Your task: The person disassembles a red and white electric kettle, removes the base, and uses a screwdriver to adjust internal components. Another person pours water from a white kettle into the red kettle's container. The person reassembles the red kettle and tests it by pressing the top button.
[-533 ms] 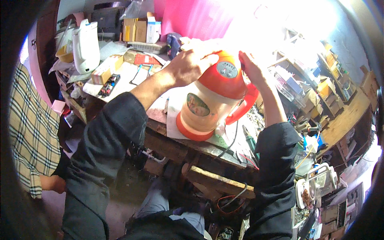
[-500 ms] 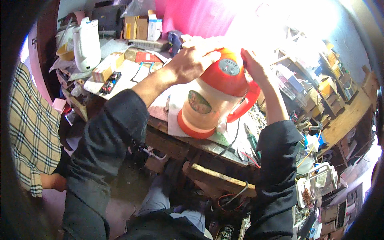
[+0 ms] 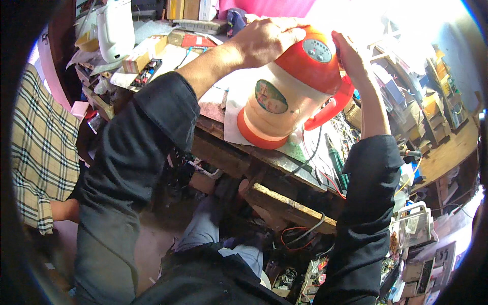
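A jug-shaped soymilk maker (image 3: 284,96) with a cream body, a red base and a red handle stands on the near edge of the workbench. Its domed red lid (image 3: 310,65) carries a round grey control panel. My left hand (image 3: 267,40) grips the lid from the left, thumb near the panel, with the other fingers reaching round the far side. Along the lid's right side, above the handle, lies my right hand (image 3: 351,55), its fingers curled against the lid and partly hidden in glare. The lid appears seated on the body.
A white appliance (image 3: 116,35) and a cardboard box (image 3: 145,53) stand at the back left. Green-handled pliers (image 3: 335,160) and loose wires lie right of the soymilk maker. Boxes of parts fill the right side. Another person in a checked shirt (image 3: 43,152) is at the left.
The whole view has shifted, so the bench and soymilk maker sit higher and further right in the picture. Both hands remain on the lid.
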Action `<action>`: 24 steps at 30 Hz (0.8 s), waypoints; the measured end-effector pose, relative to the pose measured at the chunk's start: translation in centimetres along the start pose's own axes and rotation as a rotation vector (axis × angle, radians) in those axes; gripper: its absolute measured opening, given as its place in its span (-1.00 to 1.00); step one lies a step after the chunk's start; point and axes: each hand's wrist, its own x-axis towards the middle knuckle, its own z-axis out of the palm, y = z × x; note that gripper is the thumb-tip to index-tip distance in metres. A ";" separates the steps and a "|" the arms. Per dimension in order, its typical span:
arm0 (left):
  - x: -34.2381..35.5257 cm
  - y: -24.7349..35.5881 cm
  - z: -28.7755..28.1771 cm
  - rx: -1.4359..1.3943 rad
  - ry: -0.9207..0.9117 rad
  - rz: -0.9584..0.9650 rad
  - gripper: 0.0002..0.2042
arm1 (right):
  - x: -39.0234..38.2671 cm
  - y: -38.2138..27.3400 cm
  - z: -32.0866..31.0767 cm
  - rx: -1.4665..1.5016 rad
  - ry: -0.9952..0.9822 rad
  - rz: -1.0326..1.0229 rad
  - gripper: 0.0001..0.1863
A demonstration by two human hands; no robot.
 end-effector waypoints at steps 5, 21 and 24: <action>0.1 -0.7 0.1 0.043 -0.030 -0.010 -0.52 | -0.1 0.0 -0.2 -0.012 -0.007 -0.024 -0.55; 0.1 -0.6 0.4 0.044 0.067 0.047 -0.59 | 0.2 0.1 0.1 0.117 0.065 0.052 -0.60; 0.1 -0.8 1.0 0.099 0.176 0.148 -0.67 | 0.3 0.3 -0.1 0.033 0.041 0.040 -0.60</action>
